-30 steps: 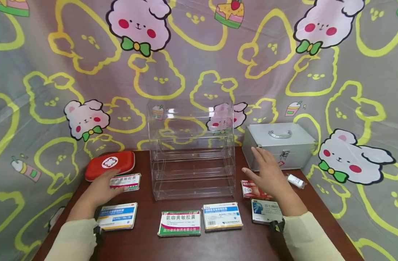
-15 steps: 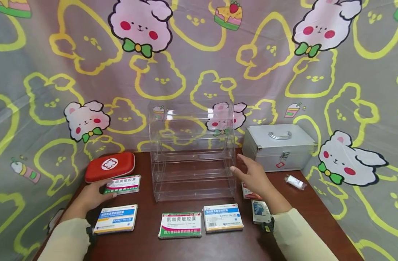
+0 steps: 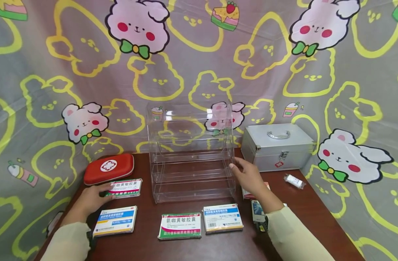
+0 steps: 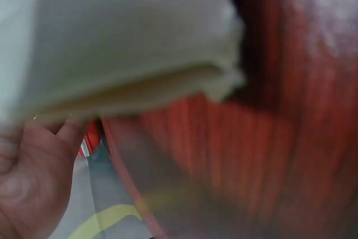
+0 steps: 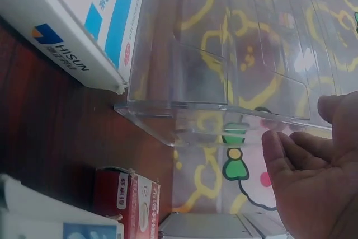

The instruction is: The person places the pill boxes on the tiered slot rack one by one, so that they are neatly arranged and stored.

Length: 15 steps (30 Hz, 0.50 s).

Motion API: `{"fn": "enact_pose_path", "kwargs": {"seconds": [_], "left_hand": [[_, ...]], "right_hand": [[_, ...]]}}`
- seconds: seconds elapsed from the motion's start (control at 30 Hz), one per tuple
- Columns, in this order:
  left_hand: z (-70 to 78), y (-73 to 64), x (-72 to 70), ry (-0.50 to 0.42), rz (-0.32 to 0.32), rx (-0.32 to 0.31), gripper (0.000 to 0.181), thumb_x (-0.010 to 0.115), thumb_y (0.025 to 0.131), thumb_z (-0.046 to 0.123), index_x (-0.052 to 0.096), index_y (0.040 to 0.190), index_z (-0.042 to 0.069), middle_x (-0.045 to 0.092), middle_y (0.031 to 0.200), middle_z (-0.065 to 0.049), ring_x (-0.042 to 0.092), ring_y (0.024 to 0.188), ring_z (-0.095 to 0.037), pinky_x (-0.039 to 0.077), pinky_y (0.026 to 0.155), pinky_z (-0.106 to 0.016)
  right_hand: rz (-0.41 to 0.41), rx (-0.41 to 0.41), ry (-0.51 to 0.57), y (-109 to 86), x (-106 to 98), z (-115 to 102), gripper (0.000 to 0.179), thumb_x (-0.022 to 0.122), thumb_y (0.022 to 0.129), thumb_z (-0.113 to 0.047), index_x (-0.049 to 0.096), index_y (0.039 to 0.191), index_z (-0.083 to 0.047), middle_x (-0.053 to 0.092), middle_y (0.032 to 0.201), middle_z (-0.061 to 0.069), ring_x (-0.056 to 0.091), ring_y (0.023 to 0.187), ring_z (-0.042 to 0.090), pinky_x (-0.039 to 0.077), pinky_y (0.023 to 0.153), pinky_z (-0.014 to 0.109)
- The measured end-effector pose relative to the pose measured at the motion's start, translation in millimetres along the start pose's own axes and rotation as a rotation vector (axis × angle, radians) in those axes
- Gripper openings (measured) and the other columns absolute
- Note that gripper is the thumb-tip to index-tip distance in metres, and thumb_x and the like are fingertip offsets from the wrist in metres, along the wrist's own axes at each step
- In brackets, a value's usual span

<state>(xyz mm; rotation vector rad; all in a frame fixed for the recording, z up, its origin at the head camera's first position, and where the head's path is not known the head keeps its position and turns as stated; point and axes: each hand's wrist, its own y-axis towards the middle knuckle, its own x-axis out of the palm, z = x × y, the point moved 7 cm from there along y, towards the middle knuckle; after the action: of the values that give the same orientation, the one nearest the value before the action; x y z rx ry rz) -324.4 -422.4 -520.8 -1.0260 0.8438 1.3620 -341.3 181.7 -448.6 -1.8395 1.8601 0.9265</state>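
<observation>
My left hand [image 3: 89, 200] is at the left end of a green-and-white medicine box [image 3: 127, 188], fingers at its far edge and thumb at its near edge, seemingly pinching it. The box lies in front of a red first-aid case [image 3: 109, 168]. A clear tiered display rack [image 3: 192, 159] stands in the middle. At its right side is my right hand [image 3: 249, 177], thumb and relaxed fingers on either side of the panel edge. In the right wrist view the right hand [image 5: 313, 177] shows a gap between thumb and fingers; contact with the rack cannot be told. The left wrist view is mostly sleeve.
Nearer on the table lie a blue-and-white box [image 3: 115, 221], another green-and-white box [image 3: 180, 226] and a second blue-and-white box [image 3: 222, 218]. A red box [image 5: 134, 205] and a grey-white box [image 3: 259, 212] are partly behind the right arm. A silver case [image 3: 278, 146] and a small white packet [image 3: 294, 181] are at right.
My right hand has moved left, from over the red box to the rack's side. My left hand has lowered to the green-and-white box's left end, and that box has shifted slightly nearer.
</observation>
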Motion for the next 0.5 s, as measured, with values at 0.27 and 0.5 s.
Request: {"fn": "enact_pose_path", "kwargs": {"seconds": [0.27,0.5], "left_hand": [[7.4,-3.9,-4.6,-0.014,0.046,0.037,0.067,0.091,0.089,0.037,0.070,0.142,0.001,0.061,0.147,-0.036,0.051,0.138,-0.061,0.044,0.112,-0.078],[6.1,-2.8,1.4,-0.096,0.122,0.048,0.063,0.090,0.091,0.028,0.068,0.140,-0.006,0.062,0.145,-0.035,0.055,0.137,-0.057,0.046,0.113,-0.074]], "right_hand": [[0.024,0.002,0.024,2.6,-0.4,4.1,0.052,0.058,0.114,-0.036,0.058,0.157,-0.006,0.066,0.150,0.023,0.069,0.127,0.042,0.060,0.101,0.061],[0.025,0.021,0.061,3.1,1.7,10.6,0.050,0.059,0.114,-0.037,0.060,0.155,-0.008,0.068,0.147,0.021,0.069,0.127,0.040,0.060,0.100,0.060]]}}
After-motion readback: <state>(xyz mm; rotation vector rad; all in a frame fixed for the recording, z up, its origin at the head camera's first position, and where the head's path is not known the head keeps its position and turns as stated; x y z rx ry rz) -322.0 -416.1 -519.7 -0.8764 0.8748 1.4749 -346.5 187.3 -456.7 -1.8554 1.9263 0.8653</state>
